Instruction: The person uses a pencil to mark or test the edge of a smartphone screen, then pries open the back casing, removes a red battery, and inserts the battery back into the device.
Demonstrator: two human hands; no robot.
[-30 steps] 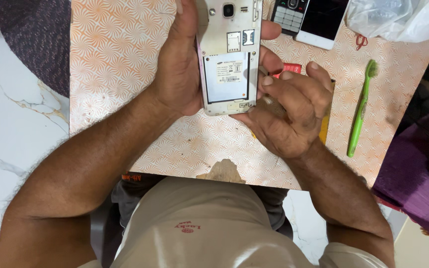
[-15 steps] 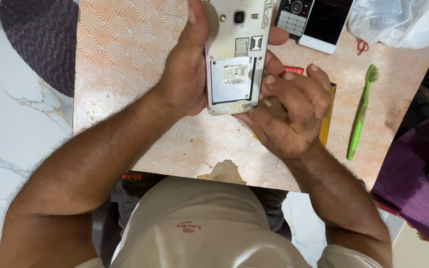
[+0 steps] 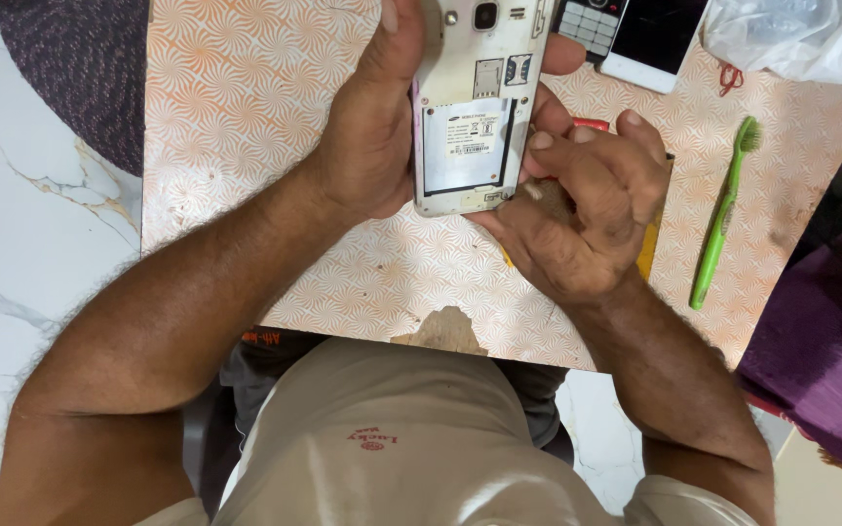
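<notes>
Gripping the opened phone (image 3: 475, 107) between both hands, your left hand (image 3: 372, 127) clasps its side; your right hand (image 3: 577, 209) pinches the lower corner, long axis pointing away from you.

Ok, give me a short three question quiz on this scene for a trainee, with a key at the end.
1. True or false: the phone has its back cover off.
2. Which hand wraps the phone's side: A the left hand, B the right hand, C neither?
3. What green thing lies on the board to the right of the hands?

Key:
1. True; the empty battery bay and card slots show.
2. A; the right hand is at the phone's lower right edge.
3. The toothbrush.
</notes>
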